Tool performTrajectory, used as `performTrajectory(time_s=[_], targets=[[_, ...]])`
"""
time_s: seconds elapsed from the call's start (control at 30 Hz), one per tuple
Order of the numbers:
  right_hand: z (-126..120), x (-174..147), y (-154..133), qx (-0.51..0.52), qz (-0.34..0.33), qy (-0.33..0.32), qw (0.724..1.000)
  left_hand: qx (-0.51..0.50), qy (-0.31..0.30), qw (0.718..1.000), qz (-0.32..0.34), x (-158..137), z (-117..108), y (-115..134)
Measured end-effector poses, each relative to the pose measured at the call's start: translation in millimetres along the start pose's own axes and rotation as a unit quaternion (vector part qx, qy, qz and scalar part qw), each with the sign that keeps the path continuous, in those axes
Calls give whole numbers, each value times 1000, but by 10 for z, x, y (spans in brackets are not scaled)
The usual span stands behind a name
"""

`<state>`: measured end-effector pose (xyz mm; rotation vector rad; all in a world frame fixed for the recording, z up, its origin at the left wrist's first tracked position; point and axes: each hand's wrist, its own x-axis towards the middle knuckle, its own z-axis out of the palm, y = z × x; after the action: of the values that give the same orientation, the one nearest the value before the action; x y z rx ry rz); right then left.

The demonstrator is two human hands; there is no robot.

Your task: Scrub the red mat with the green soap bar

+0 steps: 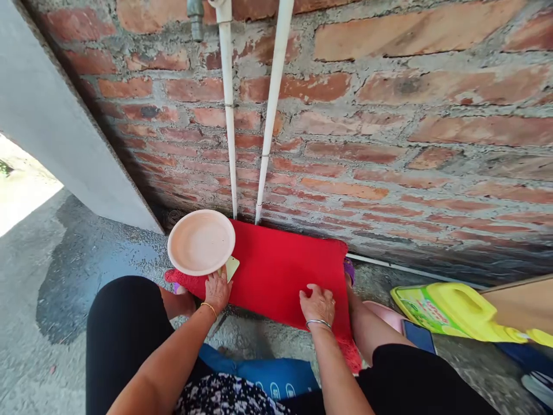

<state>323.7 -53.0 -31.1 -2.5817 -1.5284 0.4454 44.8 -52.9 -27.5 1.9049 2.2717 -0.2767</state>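
Note:
A red cloth (276, 259) with a ragged, fringed right end lies spread over a low surface between my knees. On its left end sits a pale pink plastic basin (202, 239). My left hand (217, 288) rests by the basin's near rim, fingers stretched forward. Beside those fingers a flat pale-yellow piece (232, 267) lies on the cloth, partly hidden by the basin and hand; its kind I cannot make out. Further right, my right hand (318, 304) lies on the cloth with its fingers spread and somewhat bent, holding nothing visible.
A brick wall (380, 132) with two white pipes (268, 115) rises just behind the cloth. At right, a yellow jug (449, 308) lies on its side near a pink item and a dark blue flat object (419, 336). Wet concrete (78, 271) shows at left beside a grey slab (64, 104).

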Motion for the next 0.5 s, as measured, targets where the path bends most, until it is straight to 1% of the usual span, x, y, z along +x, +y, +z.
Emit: performTrajectory(time_s=[0.1,0.17,0.2,0.27,0.37,0.4,0.43,0.47,0.5], targets=[[-9,-4,120,-16,16,52,998,17,14,1000,-19,0,26,95],[28,-8,169,-9,31,69,997,28,13,999,-28,-45,67,165],[52,-6,186,-4,36,76,996,33,13,999,-20,-84,99,203],[96,7,203,6,42,86,995,40,17,999,30,-189,186,290],[139,35,201,21,33,101,994,37,27,990,134,-335,307,424],[149,44,199,26,26,109,993,32,30,987,151,-355,324,459],[158,50,198,30,18,116,993,27,35,987,153,-352,321,487],[168,55,199,32,12,120,992,20,41,990,137,-325,300,504],[180,58,200,30,8,121,992,14,45,993,105,-276,263,513]])
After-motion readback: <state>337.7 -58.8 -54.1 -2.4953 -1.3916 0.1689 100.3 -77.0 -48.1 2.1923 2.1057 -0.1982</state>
